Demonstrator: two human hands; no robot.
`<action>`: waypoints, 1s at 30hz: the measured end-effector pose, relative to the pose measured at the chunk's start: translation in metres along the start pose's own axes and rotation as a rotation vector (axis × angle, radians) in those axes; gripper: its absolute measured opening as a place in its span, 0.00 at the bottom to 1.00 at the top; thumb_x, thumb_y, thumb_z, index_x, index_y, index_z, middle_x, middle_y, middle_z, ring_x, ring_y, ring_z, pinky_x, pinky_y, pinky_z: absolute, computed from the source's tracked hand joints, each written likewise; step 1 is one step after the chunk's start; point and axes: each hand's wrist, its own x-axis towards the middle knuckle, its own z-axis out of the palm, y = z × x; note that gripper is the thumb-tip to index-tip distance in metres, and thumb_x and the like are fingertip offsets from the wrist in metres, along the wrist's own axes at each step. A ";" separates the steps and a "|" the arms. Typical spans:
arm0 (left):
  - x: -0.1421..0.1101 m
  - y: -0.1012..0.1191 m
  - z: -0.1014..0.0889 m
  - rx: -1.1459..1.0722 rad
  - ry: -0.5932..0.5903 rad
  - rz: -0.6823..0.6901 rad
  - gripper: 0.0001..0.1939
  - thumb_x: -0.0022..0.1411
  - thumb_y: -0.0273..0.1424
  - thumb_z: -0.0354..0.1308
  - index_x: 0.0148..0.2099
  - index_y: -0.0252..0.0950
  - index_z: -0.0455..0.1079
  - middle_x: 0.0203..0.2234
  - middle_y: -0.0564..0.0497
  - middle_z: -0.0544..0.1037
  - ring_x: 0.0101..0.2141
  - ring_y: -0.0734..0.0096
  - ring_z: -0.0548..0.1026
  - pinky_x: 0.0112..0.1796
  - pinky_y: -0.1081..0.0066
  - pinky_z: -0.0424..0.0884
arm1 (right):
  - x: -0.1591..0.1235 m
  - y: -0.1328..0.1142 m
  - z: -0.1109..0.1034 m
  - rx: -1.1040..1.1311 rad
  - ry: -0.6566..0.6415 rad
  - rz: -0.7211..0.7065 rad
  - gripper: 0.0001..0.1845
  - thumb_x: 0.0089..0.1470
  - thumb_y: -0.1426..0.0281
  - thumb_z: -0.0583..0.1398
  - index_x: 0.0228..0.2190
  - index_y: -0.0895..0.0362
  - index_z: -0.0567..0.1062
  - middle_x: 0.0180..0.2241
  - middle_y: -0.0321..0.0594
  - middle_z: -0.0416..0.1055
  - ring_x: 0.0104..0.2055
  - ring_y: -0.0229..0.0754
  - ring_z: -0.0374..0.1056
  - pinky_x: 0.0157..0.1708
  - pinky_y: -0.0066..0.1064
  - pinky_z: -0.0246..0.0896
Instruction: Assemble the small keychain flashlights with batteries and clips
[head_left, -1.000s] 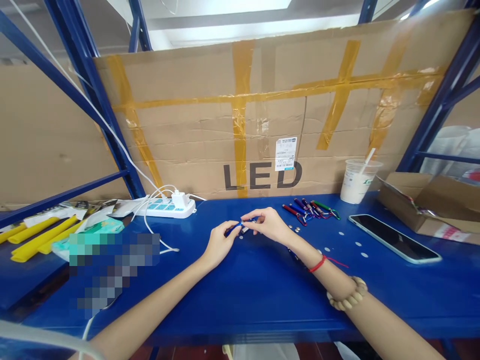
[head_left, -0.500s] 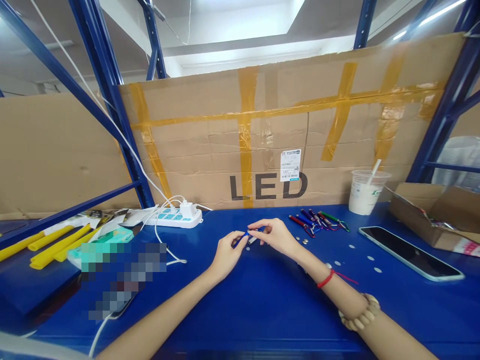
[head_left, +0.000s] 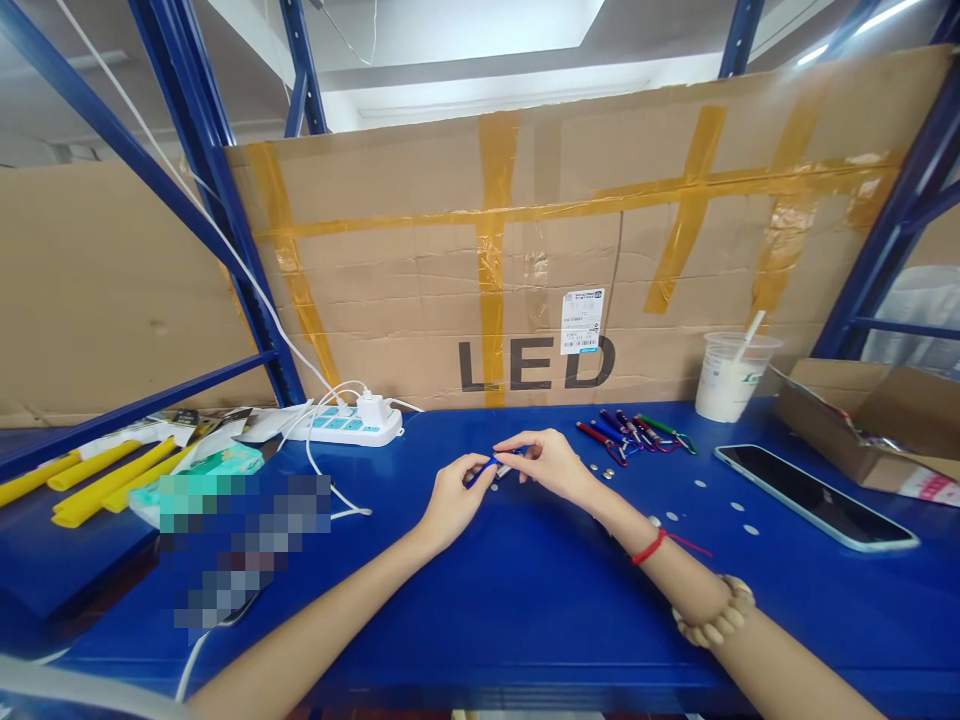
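Observation:
Over the middle of the blue table, my left hand [head_left: 454,500] is closed, thumb and fingers pinching a small blue tube [head_left: 482,469]. My right hand [head_left: 551,465] meets it from the right, fingertips pinched at the tube's end. Whether the right fingers grip the tube or a tiny part at its tip is hard to make out. A short silvery piece [head_left: 504,470] shows just below the right fingertips. Behind and right of my hands lie several slim coloured tubes with carabiner clips [head_left: 634,432], in red, blue, purple and green. Small round silver pieces [head_left: 606,474] lie near my right wrist.
A phone [head_left: 817,497], an open cardboard box [head_left: 832,425] and a cup with a straw [head_left: 733,380] stand right. White discs [head_left: 672,516] are scattered near the phone. At left are a power strip [head_left: 352,427], cables and yellow tubes [head_left: 112,482]. Taped cardboard [head_left: 405,300] closes the back.
The view has tilted slightly, so the scene sits a little higher. My hands keep nearly the same pinch around the small blue tube.

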 end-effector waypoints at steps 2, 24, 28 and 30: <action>0.000 0.000 0.000 -0.007 -0.004 -0.007 0.14 0.58 0.38 0.50 0.35 0.33 0.71 0.28 0.50 0.75 0.28 0.73 0.70 0.33 0.74 0.65 | 0.000 0.000 0.001 0.001 0.007 -0.002 0.25 0.53 0.60 0.58 0.44 0.68 0.73 0.37 0.41 0.60 0.23 0.16 0.56 0.22 0.03 0.50; 0.000 -0.003 -0.001 -0.028 -0.030 -0.019 0.14 0.60 0.37 0.50 0.39 0.33 0.71 0.31 0.50 0.75 0.32 0.72 0.71 0.36 0.73 0.65 | 0.000 0.001 -0.002 0.038 -0.020 -0.014 0.28 0.52 0.56 0.57 0.42 0.71 0.73 0.35 0.42 0.61 0.23 0.17 0.56 0.20 0.04 0.49; 0.000 -0.004 0.001 -0.073 -0.046 -0.003 0.13 0.59 0.36 0.51 0.40 0.33 0.70 0.33 0.49 0.75 0.33 0.72 0.73 0.38 0.73 0.66 | -0.001 -0.002 -0.003 0.035 -0.013 0.006 0.28 0.51 0.56 0.58 0.39 0.71 0.73 0.34 0.41 0.61 0.23 0.17 0.57 0.21 0.04 0.51; -0.001 -0.005 0.001 -0.097 -0.057 0.000 0.13 0.59 0.36 0.51 0.40 0.33 0.70 0.33 0.49 0.75 0.33 0.71 0.73 0.38 0.73 0.66 | -0.001 -0.001 -0.004 0.025 -0.003 0.021 0.29 0.50 0.55 0.58 0.38 0.71 0.74 0.33 0.41 0.61 0.23 0.17 0.57 0.21 0.04 0.50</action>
